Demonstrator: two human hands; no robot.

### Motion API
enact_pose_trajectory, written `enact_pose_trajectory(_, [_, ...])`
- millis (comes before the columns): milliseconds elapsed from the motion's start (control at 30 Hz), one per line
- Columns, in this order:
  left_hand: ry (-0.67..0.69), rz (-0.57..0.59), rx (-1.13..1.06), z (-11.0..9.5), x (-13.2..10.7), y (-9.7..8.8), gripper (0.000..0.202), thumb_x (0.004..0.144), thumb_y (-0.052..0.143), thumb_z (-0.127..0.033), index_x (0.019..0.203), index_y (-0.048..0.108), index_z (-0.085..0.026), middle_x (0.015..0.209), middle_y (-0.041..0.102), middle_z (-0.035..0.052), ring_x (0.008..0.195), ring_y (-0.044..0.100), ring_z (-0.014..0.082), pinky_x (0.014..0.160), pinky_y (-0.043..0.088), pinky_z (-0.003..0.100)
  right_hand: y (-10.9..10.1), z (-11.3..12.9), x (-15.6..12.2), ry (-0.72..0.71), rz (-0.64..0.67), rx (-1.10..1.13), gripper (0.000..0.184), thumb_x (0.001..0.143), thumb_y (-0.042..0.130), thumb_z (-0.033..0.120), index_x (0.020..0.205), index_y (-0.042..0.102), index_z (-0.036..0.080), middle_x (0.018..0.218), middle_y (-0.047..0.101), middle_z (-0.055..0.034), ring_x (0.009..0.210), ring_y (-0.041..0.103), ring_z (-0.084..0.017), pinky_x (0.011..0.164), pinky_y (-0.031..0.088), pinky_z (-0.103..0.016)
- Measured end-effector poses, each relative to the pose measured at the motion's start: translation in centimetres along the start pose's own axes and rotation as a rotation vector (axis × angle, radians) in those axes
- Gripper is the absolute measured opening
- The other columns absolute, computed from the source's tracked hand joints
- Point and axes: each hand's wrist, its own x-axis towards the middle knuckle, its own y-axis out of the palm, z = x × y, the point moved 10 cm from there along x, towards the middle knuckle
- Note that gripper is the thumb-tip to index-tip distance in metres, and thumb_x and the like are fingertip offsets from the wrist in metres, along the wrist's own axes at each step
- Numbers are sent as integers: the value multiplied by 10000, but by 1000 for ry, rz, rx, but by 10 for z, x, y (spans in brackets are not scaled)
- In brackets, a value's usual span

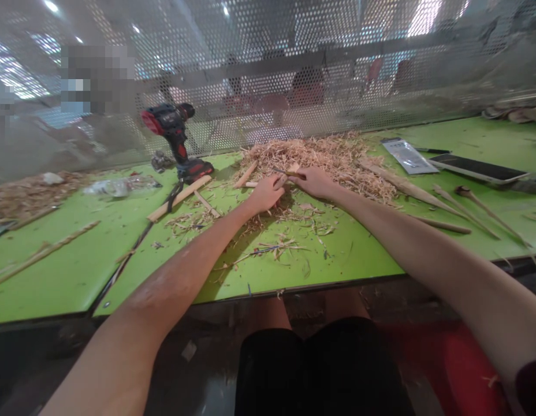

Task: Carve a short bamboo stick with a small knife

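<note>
My left hand [267, 194] and my right hand [315, 181] are close together over the green table, at the near edge of a heap of wood shavings [311, 151]. Closed fingers of the right hand hold a slim brownish tool [289, 173] with a thin dark end that points left. Fingers of the left hand are curled in a pinch just beside it; what they hold is too small and too hidden to tell. Loose curled shavings [280, 247] lie below both hands.
A cordless drill [177, 141] stands at the back left, near a flat wooden strip [180, 198]. To the right are a phone [480, 166], a clear packet [409, 155] and several carved sticks [417, 190]. Perforated metal screening [268, 75] rises behind the green table [363, 254].
</note>
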Motion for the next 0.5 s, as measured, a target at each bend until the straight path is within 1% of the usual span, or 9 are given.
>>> enact_pose_trajectory(167, [-17, 0, 1, -3, -1, -1, 304, 969, 582, -181, 1251, 672, -111, 678, 651, 10, 512, 589, 151, 577, 525, 286, 0, -1, 1, 1, -10, 4, 411, 1123, 500, 491, 1045, 760, 182, 975, 761, -109, 823, 631, -216, 699, 371, -303])
enact_pose_trajectory(367, [-9, -6, 6, -2, 0, -1, 267, 961, 583, -170, 1210, 672, -132, 660, 639, -1, 498, 588, 152, 546, 520, 280, 1, 0, 1, -5, -2, -20, 432, 1136, 474, 498, 1073, 756, 177, 1064, 770, -134, 898, 644, -233, 702, 371, -307])
enact_pose_trajectory(500, [-10, -9, 5, 0, 1, -1, 263, 953, 591, -166, 1200, 676, -138, 666, 645, -3, 499, 591, 149, 549, 518, 275, 0, 2, 1, -5, -15, -34, 408, 1131, 485, 475, 1085, 772, 189, 1073, 774, -116, 907, 646, -227, 699, 372, -297])
